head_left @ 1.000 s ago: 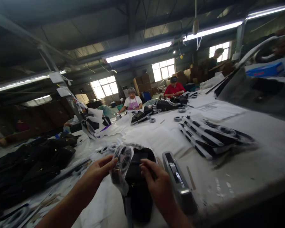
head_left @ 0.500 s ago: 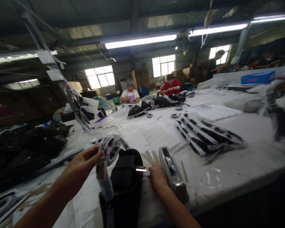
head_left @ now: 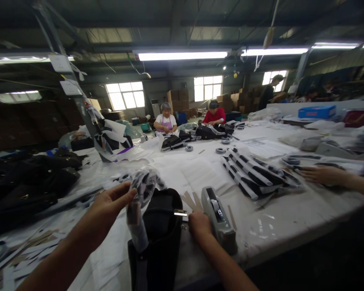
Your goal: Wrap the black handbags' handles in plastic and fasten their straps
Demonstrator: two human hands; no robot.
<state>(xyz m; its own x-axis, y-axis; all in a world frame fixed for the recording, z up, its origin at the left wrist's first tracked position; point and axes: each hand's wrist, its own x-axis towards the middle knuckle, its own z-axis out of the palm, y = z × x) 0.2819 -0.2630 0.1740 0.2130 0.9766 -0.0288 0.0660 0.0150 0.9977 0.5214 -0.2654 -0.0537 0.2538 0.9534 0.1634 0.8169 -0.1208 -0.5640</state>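
My left hand (head_left: 113,202) pinches a bag strap (head_left: 138,226) wrapped in clear plastic, its upper part coiled and its lower end hanging over the bag. Below it a black bag (head_left: 157,258) stands at the table's front, with a shiny metal clasp piece (head_left: 180,212) on its flap. My right hand (head_left: 199,225) is closed beside the bag's right edge, close to the clasp. Its fingertips are hidden, so what they grip cannot be made out. Just right of that hand stands a grey tape dispenser (head_left: 219,220). Flat brown card strips (head_left: 194,201) lie behind the hand.
Black-and-white wrapped pieces (head_left: 251,173) lie stacked to the right. A co-worker's hand (head_left: 324,174) rests on material at far right. Black bags (head_left: 27,182) are heaped at left beside a metal post (head_left: 89,125). Two people sit across the table, near more black bags (head_left: 212,131).
The view has turned slightly and levelled. At the right, a co-worker's hand now lies low on the table, and the dark wrapped item held up there is gone. My hands keep nearly the same pose.
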